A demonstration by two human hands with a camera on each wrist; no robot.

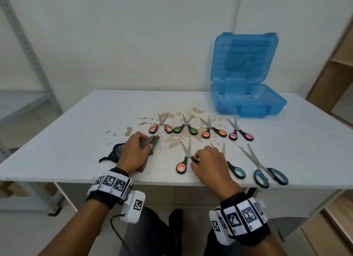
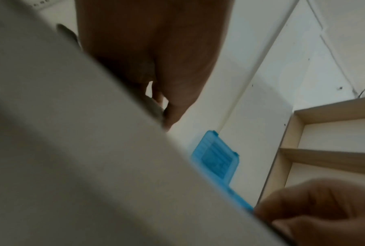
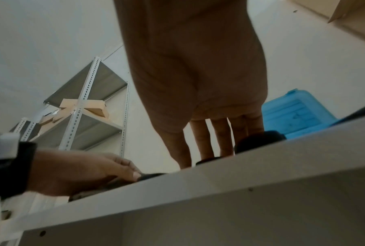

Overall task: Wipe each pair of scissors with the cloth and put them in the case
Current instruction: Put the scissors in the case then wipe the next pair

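Observation:
My left hand point(image 1: 142, 144) grips a grey cloth point(image 1: 152, 140) that lies on the white table point(image 1: 76, 131). My right hand point(image 1: 194, 161) pinches one black handle of an orange-ringed pair of scissors point(image 1: 183, 160) lying open near the front edge. In the right wrist view its fingers point(image 3: 200, 141) point down onto the table. A teal pair point(image 1: 236, 170) is partly hidden under that hand, and a larger teal pair point(image 1: 265, 170) lies to its right. Behind lie orange point(image 1: 161, 125), green point(image 1: 185, 127), orange point(image 1: 213, 128) and pink point(image 1: 239, 132) pairs. The blue case point(image 1: 248, 103) stands open at the back right.
Brown stains point(image 1: 181, 137) mark the table around the scissors. A dark piece of fabric point(image 1: 114, 152) lies left of my left hand. A metal shelf rack point(image 3: 88, 116) stands to the left and wooden shelves point(image 2: 324, 149) to the right. The case lid point(image 1: 244, 59) leans against the wall.

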